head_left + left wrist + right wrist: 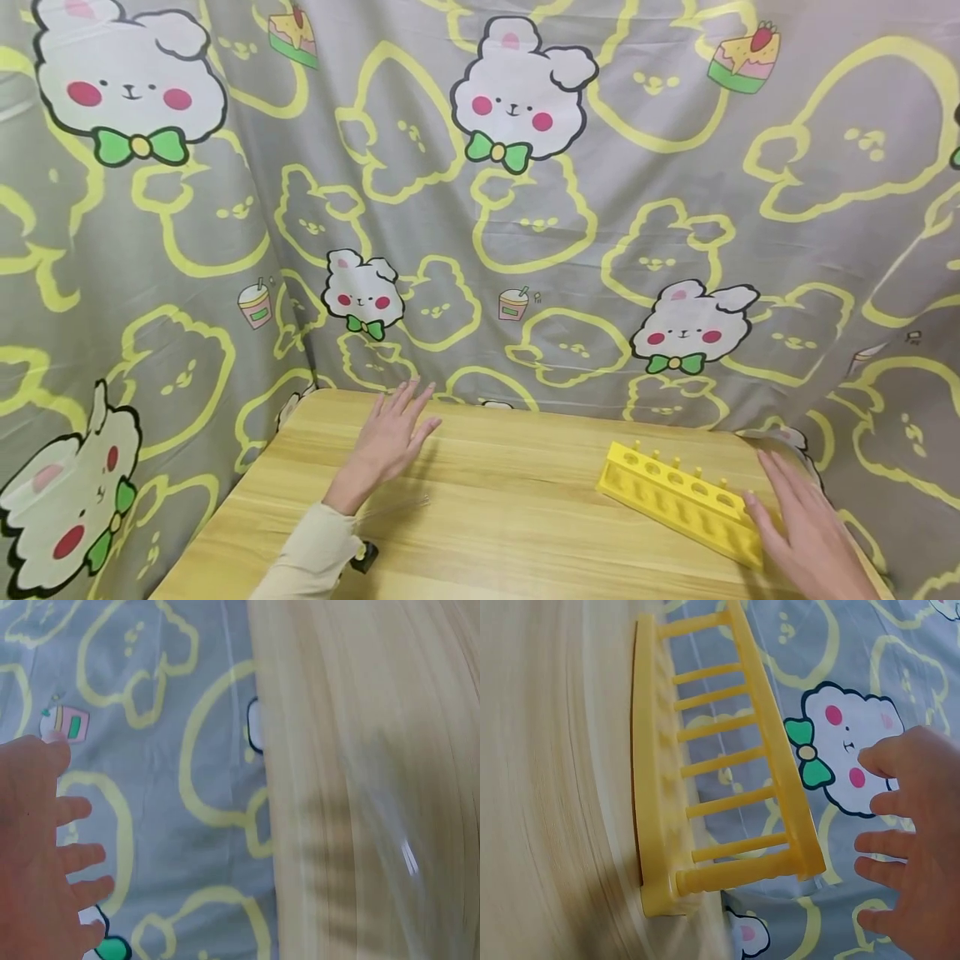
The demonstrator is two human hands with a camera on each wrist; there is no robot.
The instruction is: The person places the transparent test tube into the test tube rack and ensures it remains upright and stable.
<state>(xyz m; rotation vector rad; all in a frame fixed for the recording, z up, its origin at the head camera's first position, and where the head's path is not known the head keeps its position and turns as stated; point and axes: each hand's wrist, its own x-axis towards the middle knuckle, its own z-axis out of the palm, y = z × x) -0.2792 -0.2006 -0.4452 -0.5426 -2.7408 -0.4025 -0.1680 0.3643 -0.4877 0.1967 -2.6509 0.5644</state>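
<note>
A yellow test tube rack (675, 500) with a row of round holes and short pegs stands at a slant on the right of the table. By its right end is my right hand (810, 533), fingers extended and holding nothing. In the right wrist view that hand (911, 847) appears apart from the rack (652, 765). My left hand (390, 437) is over the left part of the table, fingers spread, with nothing in it. A clear, thin glass-like tube (401, 847) lies on the wood near the left wrist; in the head view it (412, 504) is faint and partly hidden.
The wooden table (510, 492) meets a grey curtain (435, 217) printed with white and yellow cartoon animals along its back and sides. A small black device (365, 557) sits at the left sleeve's cuff.
</note>
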